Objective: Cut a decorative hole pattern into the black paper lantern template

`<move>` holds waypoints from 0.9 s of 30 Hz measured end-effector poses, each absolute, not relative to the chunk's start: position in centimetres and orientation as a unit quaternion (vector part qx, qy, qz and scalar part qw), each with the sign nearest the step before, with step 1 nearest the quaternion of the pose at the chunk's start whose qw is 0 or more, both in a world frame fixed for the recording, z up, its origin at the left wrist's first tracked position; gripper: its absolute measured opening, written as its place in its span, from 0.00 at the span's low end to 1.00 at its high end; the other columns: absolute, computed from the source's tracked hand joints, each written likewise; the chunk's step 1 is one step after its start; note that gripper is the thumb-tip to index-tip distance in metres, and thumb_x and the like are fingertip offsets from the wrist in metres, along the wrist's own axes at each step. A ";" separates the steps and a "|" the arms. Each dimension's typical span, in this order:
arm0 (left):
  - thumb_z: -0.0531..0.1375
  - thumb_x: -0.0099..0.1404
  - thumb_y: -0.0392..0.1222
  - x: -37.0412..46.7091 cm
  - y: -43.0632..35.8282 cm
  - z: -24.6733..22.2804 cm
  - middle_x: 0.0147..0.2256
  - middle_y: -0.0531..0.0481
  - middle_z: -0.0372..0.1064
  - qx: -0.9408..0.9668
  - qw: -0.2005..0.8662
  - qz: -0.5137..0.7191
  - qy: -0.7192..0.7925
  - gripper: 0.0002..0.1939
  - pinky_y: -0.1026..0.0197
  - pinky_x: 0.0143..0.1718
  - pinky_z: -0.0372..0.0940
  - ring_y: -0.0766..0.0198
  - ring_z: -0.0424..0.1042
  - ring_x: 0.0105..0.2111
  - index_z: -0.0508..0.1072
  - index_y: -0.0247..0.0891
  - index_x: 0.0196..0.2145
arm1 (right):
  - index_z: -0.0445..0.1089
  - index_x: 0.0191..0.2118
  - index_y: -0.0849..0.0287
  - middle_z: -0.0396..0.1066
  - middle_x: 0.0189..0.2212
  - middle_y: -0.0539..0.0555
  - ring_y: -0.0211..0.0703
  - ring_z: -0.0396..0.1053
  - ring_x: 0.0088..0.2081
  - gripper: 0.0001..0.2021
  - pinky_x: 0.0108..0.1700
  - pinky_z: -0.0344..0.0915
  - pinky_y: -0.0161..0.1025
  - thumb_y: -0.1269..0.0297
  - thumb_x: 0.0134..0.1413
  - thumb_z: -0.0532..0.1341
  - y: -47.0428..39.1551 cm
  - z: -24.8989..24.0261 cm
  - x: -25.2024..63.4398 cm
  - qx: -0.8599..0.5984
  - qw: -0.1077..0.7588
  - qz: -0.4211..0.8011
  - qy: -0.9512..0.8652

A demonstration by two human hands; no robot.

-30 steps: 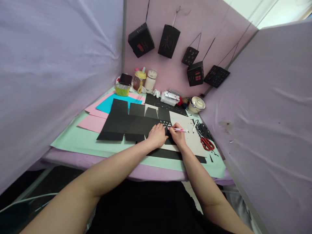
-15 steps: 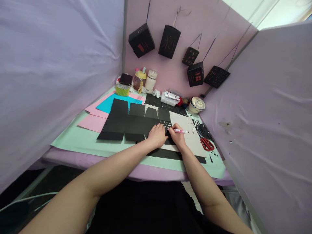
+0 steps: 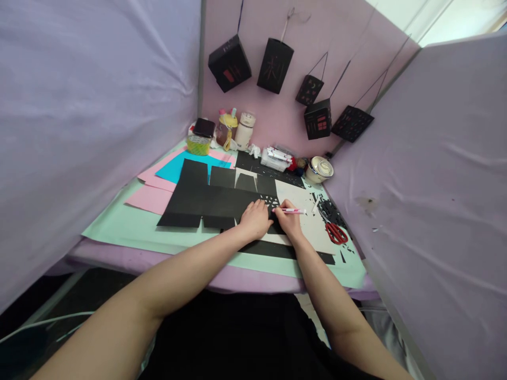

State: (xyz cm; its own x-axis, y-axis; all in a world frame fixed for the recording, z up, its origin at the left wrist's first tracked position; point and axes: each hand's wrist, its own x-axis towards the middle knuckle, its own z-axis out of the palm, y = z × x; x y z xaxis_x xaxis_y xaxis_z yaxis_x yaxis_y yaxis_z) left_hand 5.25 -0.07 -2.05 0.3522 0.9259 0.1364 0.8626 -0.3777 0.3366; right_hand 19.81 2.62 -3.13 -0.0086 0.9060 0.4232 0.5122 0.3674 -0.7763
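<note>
Head view. The right hand (image 3: 289,217) was closed on a slim pink-and-white pen-shaped tool (image 3: 292,211), fingers pinched together near its tip; the tip end met the large black paper sheet with slits along its edges (image 3: 214,198). The left hand (image 3: 255,217) lay flat on that sheet, just left of the pen grip, gripping nothing, fingers close together and pressed down. Small triangular cut-outs (image 3: 270,200) showed in the sheet, just beyond the fingers of both hands. Beneath the grip, a large white sheet (image 3: 307,211) ran out to the right from under the black one.

Right of the grip: red-handled scissors (image 3: 336,233), a heap of thin black paper scraps (image 3: 332,211) just beyond them. Left of the grip, past the black sheet: a bright blue paper sheet (image 3: 174,171) over pink paper sheets (image 3: 148,199). Beyond the grip, toward the pink wall: a clear plastic case with white pens on it (image 3: 276,159), a round cream-coloured tub (image 3: 320,170) to its right, a cream-white bottle (image 3: 245,131) to its left. Above, black paper box lanterns (image 3: 275,66) hung on strings.
</note>
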 end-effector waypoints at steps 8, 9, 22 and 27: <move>0.55 0.68 0.47 5.2 -0.1 -2.1 0.64 0.32 0.53 0.815 0.100 0.156 0.549 0.28 0.50 0.65 0.44 0.49 0.49 0.66 0.61 0.26 0.60 | 0.55 0.22 0.55 0.57 0.19 0.45 0.37 0.56 0.25 0.09 0.30 0.54 0.37 0.64 0.46 0.57 2.7 -3.1 19.7 -0.530 0.475 0.201 -0.673; 0.55 0.68 0.47 5.2 -0.1 -2.1 0.64 0.32 0.53 0.816 0.100 0.156 0.548 0.28 0.50 0.65 0.44 0.49 0.49 0.66 0.61 0.25 0.60 | 0.55 0.22 0.55 0.57 0.19 0.45 0.37 0.56 0.25 0.09 0.30 0.54 0.37 0.64 0.46 0.57 2.7 -3.1 19.8 -0.530 0.474 0.200 -0.674; 0.55 0.68 0.47 5.2 -0.1 -2.2 0.64 0.33 0.53 0.818 0.093 0.157 0.546 0.28 0.50 0.65 0.44 0.49 0.49 0.65 0.61 0.27 0.60 | 0.56 0.22 0.56 0.58 0.20 0.44 0.37 0.56 0.25 0.09 0.30 0.54 0.36 0.64 0.48 0.57 3.1 -3.8 19.9 -0.511 0.482 0.193 -0.685; 0.55 0.68 0.47 5.1 -0.1 -2.1 0.64 0.32 0.53 0.819 0.092 0.154 0.544 0.28 0.50 0.65 0.45 0.48 0.49 0.65 0.61 0.25 0.60 | 0.56 0.22 0.55 0.58 0.19 0.44 0.37 0.56 0.25 0.09 0.30 0.54 0.36 0.64 0.48 0.57 3.1 -3.8 20.0 -0.518 0.477 0.197 -0.682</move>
State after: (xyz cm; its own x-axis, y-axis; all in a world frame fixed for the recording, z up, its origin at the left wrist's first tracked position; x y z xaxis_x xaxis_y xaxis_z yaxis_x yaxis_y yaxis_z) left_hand 5.15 -0.11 -2.12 0.3596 0.9206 0.1523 0.8640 -0.3902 0.3184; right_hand 19.96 3.07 -3.79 -0.0089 0.8948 0.4465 0.5196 0.3856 -0.7625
